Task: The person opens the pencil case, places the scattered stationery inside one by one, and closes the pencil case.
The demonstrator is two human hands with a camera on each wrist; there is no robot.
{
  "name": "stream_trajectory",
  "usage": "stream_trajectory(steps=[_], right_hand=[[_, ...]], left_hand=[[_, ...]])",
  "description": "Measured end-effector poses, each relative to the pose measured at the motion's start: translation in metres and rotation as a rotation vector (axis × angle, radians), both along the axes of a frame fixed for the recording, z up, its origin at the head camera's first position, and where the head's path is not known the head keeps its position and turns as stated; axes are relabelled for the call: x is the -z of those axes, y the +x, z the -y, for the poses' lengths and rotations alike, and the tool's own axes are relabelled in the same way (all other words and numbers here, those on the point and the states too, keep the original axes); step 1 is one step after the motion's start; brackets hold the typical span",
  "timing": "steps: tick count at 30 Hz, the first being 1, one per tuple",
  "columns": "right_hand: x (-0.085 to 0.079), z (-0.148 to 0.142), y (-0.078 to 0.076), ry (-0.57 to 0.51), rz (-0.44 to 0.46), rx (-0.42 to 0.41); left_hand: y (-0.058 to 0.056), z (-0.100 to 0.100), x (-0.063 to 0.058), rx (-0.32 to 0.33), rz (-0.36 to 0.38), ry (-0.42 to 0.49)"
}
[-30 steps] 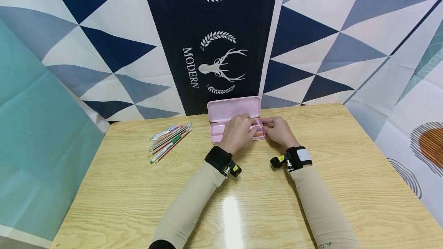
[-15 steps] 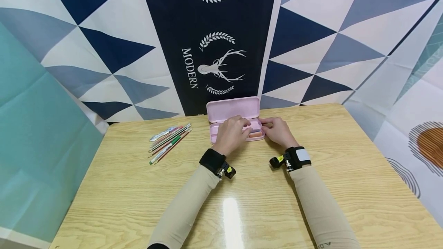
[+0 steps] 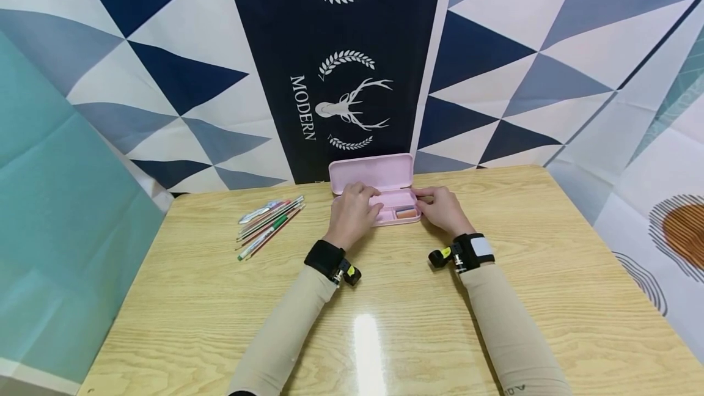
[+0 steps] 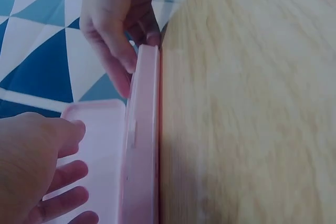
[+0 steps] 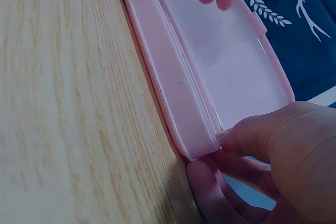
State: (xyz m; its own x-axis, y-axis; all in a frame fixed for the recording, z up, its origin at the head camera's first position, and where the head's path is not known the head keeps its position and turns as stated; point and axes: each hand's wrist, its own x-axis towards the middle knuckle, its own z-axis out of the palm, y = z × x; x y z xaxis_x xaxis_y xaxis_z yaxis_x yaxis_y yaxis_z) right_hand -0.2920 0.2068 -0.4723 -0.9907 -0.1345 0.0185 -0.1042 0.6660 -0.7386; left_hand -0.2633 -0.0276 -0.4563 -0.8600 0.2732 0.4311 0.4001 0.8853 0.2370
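A pink pencil case point(image 3: 390, 217) lies at the back of the table with its lid point(image 3: 374, 173) raised toward the wall. In its front right compartment are an orange piece point(image 3: 407, 214) and a blue one behind it. My left hand point(image 3: 352, 214) is over the left part of the case, fingers loosely bent and apart, holding nothing; it hides that end in the head view. At the right end, my right hand point(image 3: 442, 209) grips the case corner. The right wrist view shows the right thumb point(image 5: 244, 135) on the rim and fingers low against the end.
Left of the case lies a loose bundle of pencils point(image 3: 269, 225) with a green-capped marker point(image 3: 278, 222). The wooden table point(image 3: 418, 335) meets a patterned cloth wall point(image 3: 220, 78) just behind the case.
My left hand has moved left along the case, uncovering the compartment with the orange and blue pieces. My right hand keeps its grip on the right end; the case stays put.
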Motion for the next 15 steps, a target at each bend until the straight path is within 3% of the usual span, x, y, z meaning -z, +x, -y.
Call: stream_trajectory(steps=[15], right_hand=[[-0.001, 0.000, 0.000, 0.009, -0.010, -0.005]], left_hand=[[-0.004, 0.035, 0.009, -0.110, 0.052, 0.115]])
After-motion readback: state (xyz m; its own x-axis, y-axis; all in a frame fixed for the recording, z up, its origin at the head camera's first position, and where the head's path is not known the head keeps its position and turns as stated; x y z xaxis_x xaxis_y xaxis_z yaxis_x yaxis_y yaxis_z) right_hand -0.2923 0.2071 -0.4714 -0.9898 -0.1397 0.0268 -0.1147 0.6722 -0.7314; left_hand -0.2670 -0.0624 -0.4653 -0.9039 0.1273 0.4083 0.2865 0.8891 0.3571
